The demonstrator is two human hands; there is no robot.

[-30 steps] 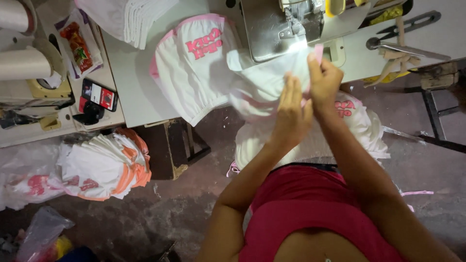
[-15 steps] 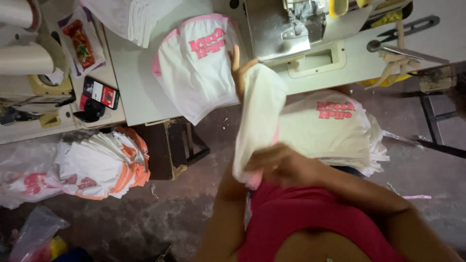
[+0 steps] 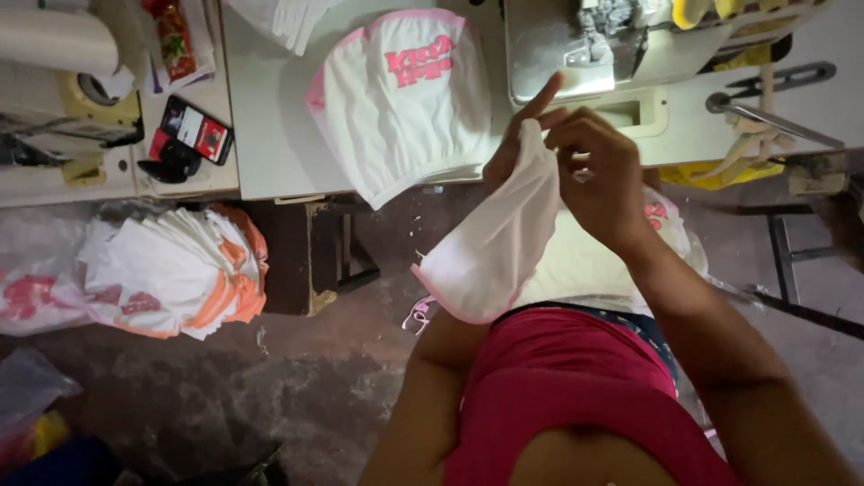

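Not much spare room here: both hands sit right at the table edge [image 3: 270, 193], just below the sewing machine [image 3: 612, 45] in the upper right of the frame. The only bare table strip runs along the upper middle, left of the finished garment [image 3: 405, 99] draped over the edge. The right hand [image 3: 598, 171] pinches the top of a white cloth piece [image 3: 495, 243], and the left hand [image 3: 513, 148] grips it from behind, index finger sticking up. The piece hangs down centre frame, plain white with thin pink trim along its lower edge. A stack of folded garments [image 3: 180, 274] fills the floor at left.
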